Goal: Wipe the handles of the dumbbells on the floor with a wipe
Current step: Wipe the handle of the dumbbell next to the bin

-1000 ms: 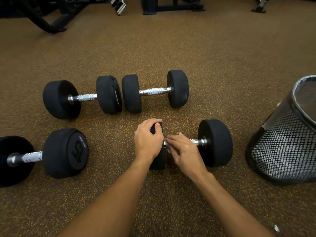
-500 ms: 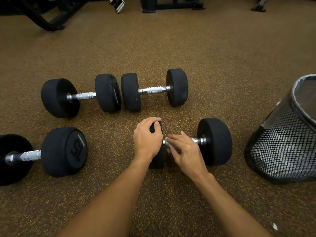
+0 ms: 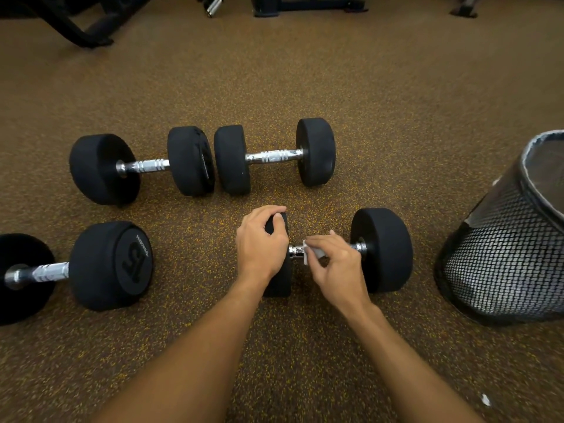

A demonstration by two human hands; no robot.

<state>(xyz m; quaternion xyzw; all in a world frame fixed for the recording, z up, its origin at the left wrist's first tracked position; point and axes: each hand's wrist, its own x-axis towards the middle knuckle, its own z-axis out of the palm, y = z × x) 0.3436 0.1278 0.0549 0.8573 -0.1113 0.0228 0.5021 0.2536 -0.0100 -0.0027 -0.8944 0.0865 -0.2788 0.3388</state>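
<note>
right of dumbbell (image 3: pixel 381 250), mesh bin (image 3: pixel 503 270); left hand (image 3: pixel 261 242) covers left head.

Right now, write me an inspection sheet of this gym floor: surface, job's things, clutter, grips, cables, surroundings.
Surface: speckled brown rubber floor; all the dumbbells lie on it.
Job's things: near right dumbbell with the white wipe on its chrome handle; near left dumbbell, far left dumbbell and far right dumbbell lie with no hand on them.
Clutter: small white scrap on the floor, near right.
Grips: left grip holds the near right dumbbell's left head; right grip pinches the wipe against the handle.
Cables: nothing seen.
Surroundings: black mesh bin at the right; dark equipment frames along the far edge.
</note>
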